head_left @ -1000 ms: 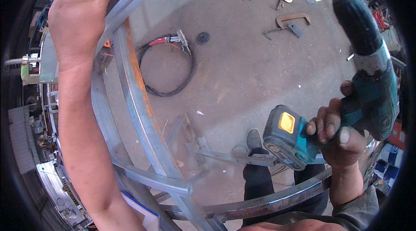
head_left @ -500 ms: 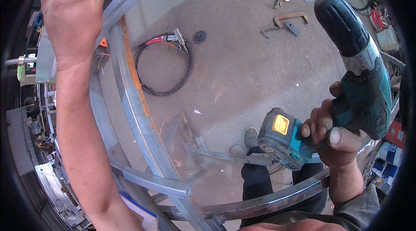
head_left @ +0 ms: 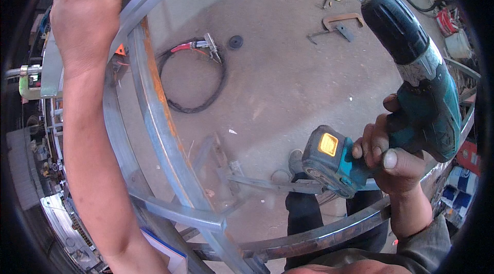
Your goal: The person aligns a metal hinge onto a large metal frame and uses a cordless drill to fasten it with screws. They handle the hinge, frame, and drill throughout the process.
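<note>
The right hand [head_left: 393, 163], at about four o'clock in the view, is closed tight around the grip of a teal and black cordless drill [head_left: 411, 84], whose black chuck points up toward one o'clock and whose battery pack, with a yellow patch on its base, juts out toward the centre of the picture. The left hand [head_left: 85, 14], at eleven o'clock, reaches up with its fingers curled over the top of a galvanised steel tube frame [head_left: 154, 120]; the fingertips are bent around a dark piece at the upper rim, but what exactly they pinch is too cut off to tell. The frame's rust-streaked tube runs from the hand down toward six o'clock, where it meets a short cross-piece and a darker curved bar sweeping across to four o'clock under the drill hand. Through the frame lies a dusty grey concrete floor [head_left: 288, 84]. On it, near ten o'clock of centre, sits a loop of black cable with a red-handled clamp [head_left: 195, 76], and just beside that a small black round disc [head_left: 235, 42]. Toward twelve and one o'clock lie scattered metal brackets and offcuts [head_left: 337, 19]. At five o'clock the person's dark trouser legs and grey shoes [head_left: 296, 161] stand on the floor.
</note>
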The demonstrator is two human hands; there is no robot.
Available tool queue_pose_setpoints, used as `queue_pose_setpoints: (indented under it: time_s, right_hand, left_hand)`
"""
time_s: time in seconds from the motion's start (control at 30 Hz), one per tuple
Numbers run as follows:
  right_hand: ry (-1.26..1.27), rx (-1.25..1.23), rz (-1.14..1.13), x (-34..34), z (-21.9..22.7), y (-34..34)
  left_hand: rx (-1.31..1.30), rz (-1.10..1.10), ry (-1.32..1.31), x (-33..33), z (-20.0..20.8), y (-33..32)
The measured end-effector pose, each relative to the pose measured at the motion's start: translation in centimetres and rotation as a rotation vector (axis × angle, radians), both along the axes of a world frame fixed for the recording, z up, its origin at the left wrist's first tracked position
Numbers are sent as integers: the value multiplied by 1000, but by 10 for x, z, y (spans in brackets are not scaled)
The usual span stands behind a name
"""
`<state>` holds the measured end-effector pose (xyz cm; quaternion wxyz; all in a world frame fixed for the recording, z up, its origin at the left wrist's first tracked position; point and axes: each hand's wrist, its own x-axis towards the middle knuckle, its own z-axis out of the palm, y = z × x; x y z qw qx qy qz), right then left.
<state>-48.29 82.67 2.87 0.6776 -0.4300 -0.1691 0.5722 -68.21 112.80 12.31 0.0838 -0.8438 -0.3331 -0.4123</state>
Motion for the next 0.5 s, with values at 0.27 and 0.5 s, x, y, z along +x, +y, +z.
queue_pose_setpoints:
  time_s: [0.27, 0.5]
  right_hand:
    - [-430, 59, 69, -8, 13, 31]
    - [-1476, 427, 8, -21, -15, 100]
  left_hand:
    - [218, -25, 74, -6, 6, 15]
    - [338, 141, 154, -13, 4, 23]
